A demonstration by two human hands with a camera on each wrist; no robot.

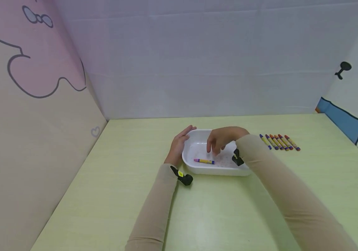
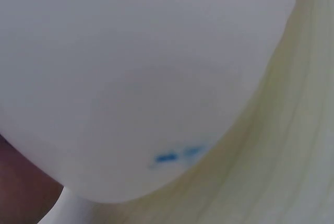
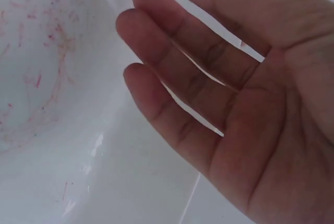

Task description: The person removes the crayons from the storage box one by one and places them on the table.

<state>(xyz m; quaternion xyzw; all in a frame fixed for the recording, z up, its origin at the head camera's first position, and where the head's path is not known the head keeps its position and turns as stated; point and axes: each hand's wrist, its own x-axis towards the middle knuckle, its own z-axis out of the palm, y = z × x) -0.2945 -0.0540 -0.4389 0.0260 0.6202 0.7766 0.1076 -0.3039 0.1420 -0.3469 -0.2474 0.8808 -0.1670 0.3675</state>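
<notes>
A white tray (image 1: 216, 171) stands on the table, and one crayon with a yellow wrapper and purple ends, the crayon (image 1: 204, 161), lies inside near its front wall. My left hand (image 1: 177, 146) rests against the tray's left end with its fingers extended along the outside. The left wrist view is filled mostly by the pale tray wall (image 2: 156, 78), with blue marks low on it. Over the tray's inside is my right hand (image 1: 223, 137), fingers pointing down and slightly bent. In the right wrist view its palm and fingers (image 3: 172, 78) show nothing held.
Several crayons (image 1: 280, 142) lie side by side in a row on the table, right of the tray. Reddish crayon marks (image 3: 57, 51) speckle the tray floor. A pale wall (image 1: 210, 69) rises behind the table (image 1: 135, 146), with printed cartoon panels on both sides.
</notes>
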